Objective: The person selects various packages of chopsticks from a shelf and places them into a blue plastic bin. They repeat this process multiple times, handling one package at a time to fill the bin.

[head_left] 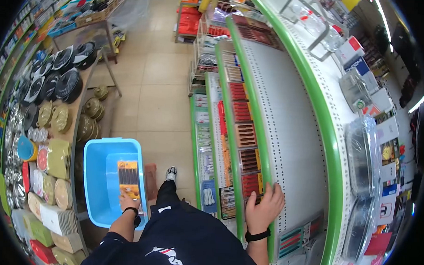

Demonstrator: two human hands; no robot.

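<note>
Inside a light blue plastic basin point(88, 181), my left hand point(127, 201) holds the near end of a yellow-backed pack point(128, 175) with a row of long dark pieces. What exactly the pieces are I cannot make out. My right hand point(265, 207) rests at the green edge of a white shelf point(293, 112), fingers stretched out and holding nothing. Just left of it, on a lower shelf, lie a red pack point(251, 183) and a pack of dark brown pieces point(249, 160). Each wrist has a dark band.
Stacked dishes point(59, 220) and black pots point(68, 86) crowd a table on the left. A tiled aisle point(161, 102) runs ahead. Clear lidded containers point(362, 158) stand on the top shelf at right. Packs of green and red-handled items point(292, 242) lie near my right forearm.
</note>
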